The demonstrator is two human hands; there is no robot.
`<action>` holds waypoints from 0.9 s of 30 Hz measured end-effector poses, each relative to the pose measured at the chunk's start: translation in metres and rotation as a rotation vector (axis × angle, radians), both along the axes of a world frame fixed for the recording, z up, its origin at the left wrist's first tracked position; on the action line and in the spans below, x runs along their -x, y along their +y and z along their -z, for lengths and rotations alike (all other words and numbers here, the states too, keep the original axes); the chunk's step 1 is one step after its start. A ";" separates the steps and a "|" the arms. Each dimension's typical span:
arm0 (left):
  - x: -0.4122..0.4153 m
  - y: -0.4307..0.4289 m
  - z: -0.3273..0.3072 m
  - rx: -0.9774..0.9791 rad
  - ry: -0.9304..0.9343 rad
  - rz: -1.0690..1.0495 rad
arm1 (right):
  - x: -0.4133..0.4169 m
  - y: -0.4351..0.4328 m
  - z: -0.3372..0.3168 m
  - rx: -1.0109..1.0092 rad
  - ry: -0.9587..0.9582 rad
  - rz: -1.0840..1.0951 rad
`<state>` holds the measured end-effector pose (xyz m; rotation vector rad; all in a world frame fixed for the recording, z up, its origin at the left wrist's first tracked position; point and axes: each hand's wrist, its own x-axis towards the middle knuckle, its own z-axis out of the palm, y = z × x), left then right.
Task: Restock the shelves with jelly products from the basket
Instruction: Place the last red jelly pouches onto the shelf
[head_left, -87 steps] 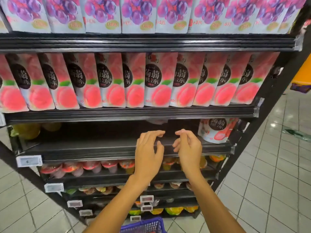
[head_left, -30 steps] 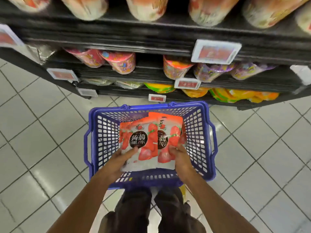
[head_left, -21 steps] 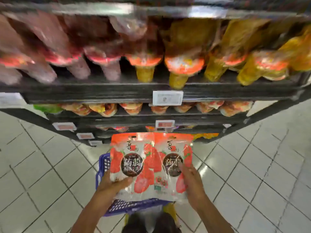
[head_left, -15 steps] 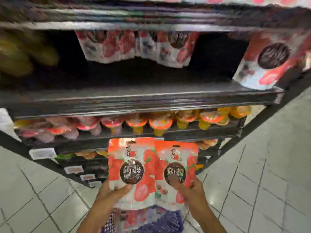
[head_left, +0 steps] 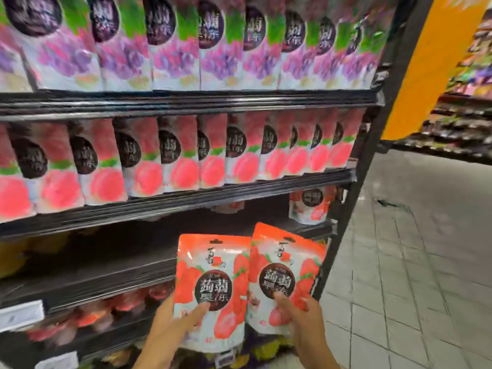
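Observation:
I hold two red strawberry jelly pouches upright, side by side, in front of the third shelf [head_left: 106, 278]. My left hand [head_left: 173, 323] grips the left pouch [head_left: 210, 275] at its lower edge, thumb on the front. My right hand [head_left: 300, 312] grips the right pouch [head_left: 285, 272] the same way. That shelf is mostly dark and bare, with one matching strawberry pouch [head_left: 308, 206] standing at its far right end. The basket is hidden below the pouches.
Above hang a row of peach pouches [head_left: 170, 155] and a row of grape pouches [head_left: 186, 43]. Jelly cups [head_left: 87, 315] fill the lower shelves. The black shelf upright [head_left: 354, 187] stands at the right, tiled floor [head_left: 399, 275] beyond it, and an orange pillar [head_left: 431, 65].
Both hands took two strawberry pouches out of the blue basket and raised them to the third shelf's height. My view swung up from the floor to the shelves.

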<state>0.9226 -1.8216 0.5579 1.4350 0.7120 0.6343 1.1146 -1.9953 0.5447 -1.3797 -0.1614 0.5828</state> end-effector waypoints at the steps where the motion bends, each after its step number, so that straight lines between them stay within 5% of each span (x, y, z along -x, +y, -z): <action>1: -0.003 -0.002 -0.004 0.005 -0.007 0.023 | -0.001 -0.005 -0.006 -0.011 -0.004 0.030; 10: -0.060 -0.025 -0.024 0.103 -0.040 -0.063 | -0.044 -0.036 -0.029 -0.041 -0.072 0.095; 27: -0.194 -0.075 -0.022 0.054 0.012 -0.258 | -0.198 -0.051 -0.017 -0.081 -0.141 -0.230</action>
